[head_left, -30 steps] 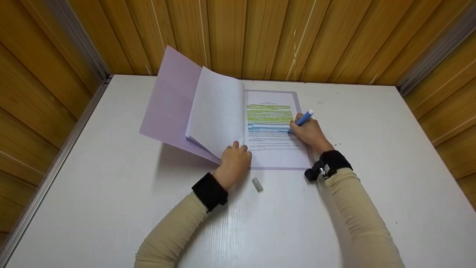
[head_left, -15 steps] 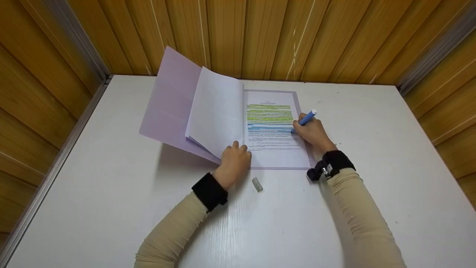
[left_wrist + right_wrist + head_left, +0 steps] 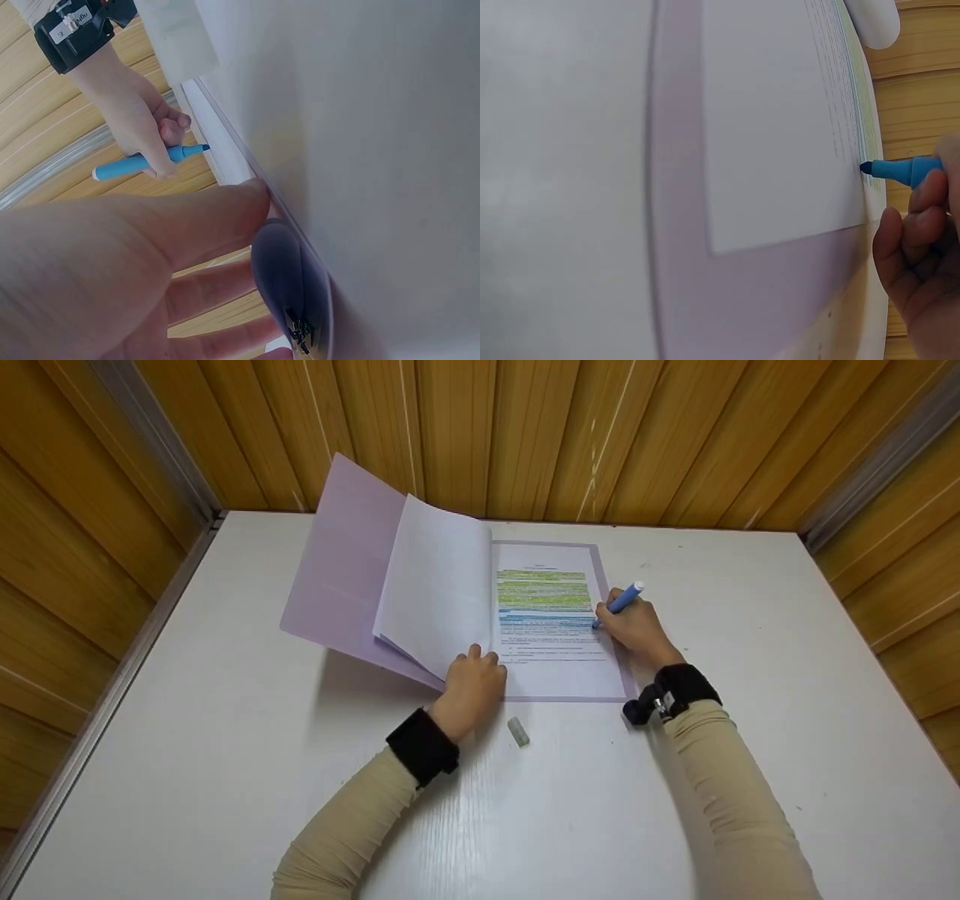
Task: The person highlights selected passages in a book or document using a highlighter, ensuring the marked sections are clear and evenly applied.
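An open booklet with a lilac cover (image 3: 337, 562) lies on the white table (image 3: 225, 750). Its printed page (image 3: 551, 660) carries green and blue highlighted lines. My right hand (image 3: 634, 630) grips a blue highlighter (image 3: 621, 601), tip down at the right end of the blue lines near the page's edge. The right wrist view shows the highlighter (image 3: 904, 169) tip touching the paper, with curled fingers (image 3: 915, 240) below it. My left hand (image 3: 476, 679) rests on the booklet's lower edge by the spine and presses the turned white pages (image 3: 439, 585) back. The left wrist view shows those fingers (image 3: 112, 270) laid fairly straight.
A small pale grey cap (image 3: 518, 731) lies on the table just below the booklet, between my two wrists. Wooden panel walls (image 3: 525, 435) close in the table at the back and both sides, with metal trim along the left edge (image 3: 97, 712).
My right hand has slid the highlighter a little to the right along the blue line, towards the page's edge. My left hand and the booklet have stayed put.
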